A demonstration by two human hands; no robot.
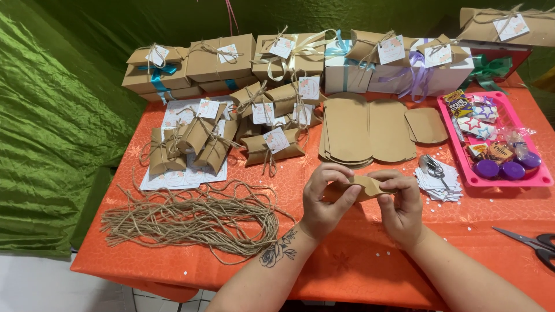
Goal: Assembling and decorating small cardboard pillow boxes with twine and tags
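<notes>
Both of my hands hold one small brown kraft pillow box point(363, 186) above the orange tablecloth point(358, 260). My left hand point(325, 199) pinches its left end with thumb and fingers. My right hand point(403, 205) grips its right end, fingers curled over the flap. A stack of flat, unfolded kraft box blanks point(364, 130) lies just beyond my hands.
Jute twine lengths point(191, 216) lie in a pile at left. Finished tied pillow boxes point(231, 136) and ribboned gift boxes point(300, 58) fill the back. At right sit a pink tray point(462, 167) of sweets, a pile of white tags with a hole punch point(437, 176), and scissors point(529, 242).
</notes>
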